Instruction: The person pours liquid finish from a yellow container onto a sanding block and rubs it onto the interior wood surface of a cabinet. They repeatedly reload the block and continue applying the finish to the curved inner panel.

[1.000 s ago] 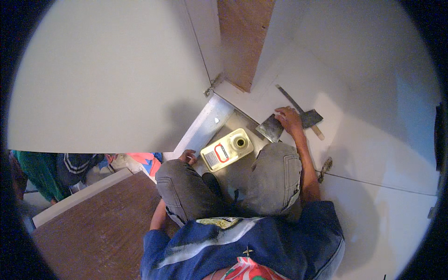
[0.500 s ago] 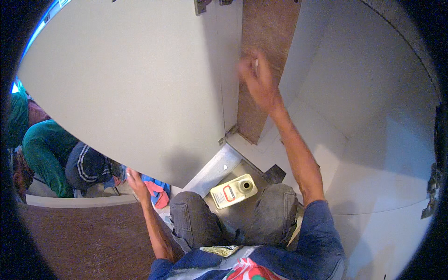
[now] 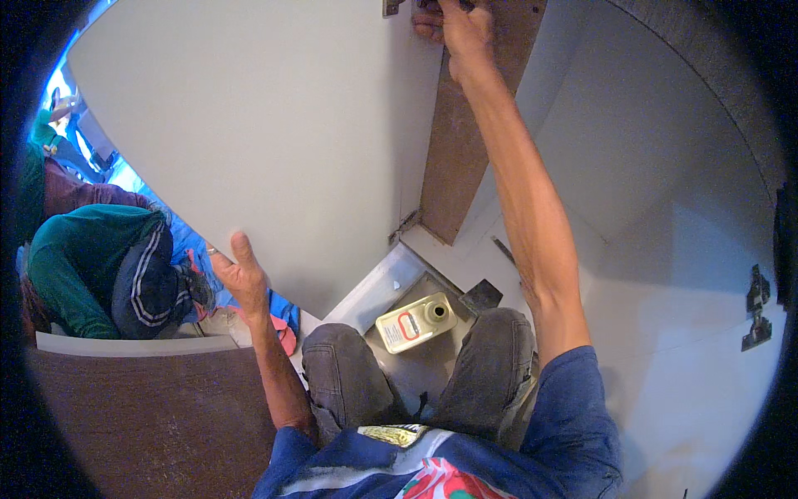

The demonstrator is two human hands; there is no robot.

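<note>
A large white cabinet door (image 3: 249, 125) stands open in front of me. My left hand (image 3: 243, 281) grips its lower left edge, the thumb on the white face and the fingers out of sight behind. At the top of the view my right hand (image 3: 465, 37) is raised beside the door's hinge side, over a brown wooden strip (image 3: 453, 170). Its fingers are curled near the upper metal hinge (image 3: 391, 7); what they hold is too small and dark to make out. Another hinge (image 3: 405, 224) joins the door low down.
A cream-coloured metal can (image 3: 391, 333) with an open spout lies between my knees. Beside it is a dark block (image 3: 481, 296). White cabinet walls (image 3: 648, 125) rise at right, with a loose-leafed hinge (image 3: 756, 308). At left, a person in green (image 3: 91, 241) crouches beyond a brown panel (image 3: 150, 416).
My right hand has gone up to the upper hinge. My left hand has shifted up along the door edge, its thumb now on the face. The view has shifted slightly.
</note>
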